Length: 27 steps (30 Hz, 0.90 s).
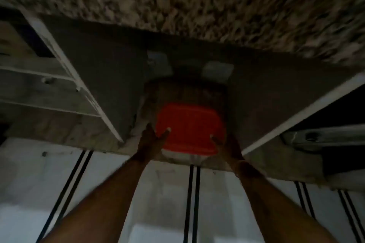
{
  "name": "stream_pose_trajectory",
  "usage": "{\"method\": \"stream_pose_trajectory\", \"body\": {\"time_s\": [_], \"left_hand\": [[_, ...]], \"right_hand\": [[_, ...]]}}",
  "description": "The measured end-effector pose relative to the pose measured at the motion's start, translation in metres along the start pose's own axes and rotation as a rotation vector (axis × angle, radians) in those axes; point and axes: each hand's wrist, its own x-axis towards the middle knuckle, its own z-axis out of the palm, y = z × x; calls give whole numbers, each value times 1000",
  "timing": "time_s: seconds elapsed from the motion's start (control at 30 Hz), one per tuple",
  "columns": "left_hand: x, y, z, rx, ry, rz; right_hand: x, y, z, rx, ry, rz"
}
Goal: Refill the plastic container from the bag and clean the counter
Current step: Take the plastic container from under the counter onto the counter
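Observation:
A plastic container (189,156) with a red lid (189,126) sits at the front of an open cupboard under the speckled counter (197,6). My left hand (152,140) grips its left side, thumb lying on the lid's near left corner. My right hand (227,148) grips its right side, thumb on the lid's near right corner. The fingers of both hands are hidden behind the container's sides. The frame is dark and blurred. No bag is in view.
The cupboard's two doors stand open, the left door (79,77) and the right door (296,116). Shelves (39,85) lie to the left. Two pale shapes (217,71) sit deep inside the cupboard. Below is a light tiled floor (162,203) with dark stripes.

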Motion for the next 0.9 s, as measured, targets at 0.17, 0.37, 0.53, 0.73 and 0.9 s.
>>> {"method": "stream_pose_trajectory", "body": {"time_s": [0.17, 0.37, 0.53, 0.73, 0.9], "left_hand": [[68, -41, 24, -188, -56, -126], [73, -56, 28, -249, -78, -138], [-9, -19, -14, -267, -27, -185], [-174, 87, -92, -229, 50, -256], [-298, 178, -154, -212, 99, -214]], "right_hand": [[59, 31, 15, 129, 20, 119], [63, 44, 14, 134, 17, 143], [-37, -6, -7, 202, 85, 129], [-189, -99, -54, 177, 160, 157], [-315, -193, -101, 104, 139, 99]]}}
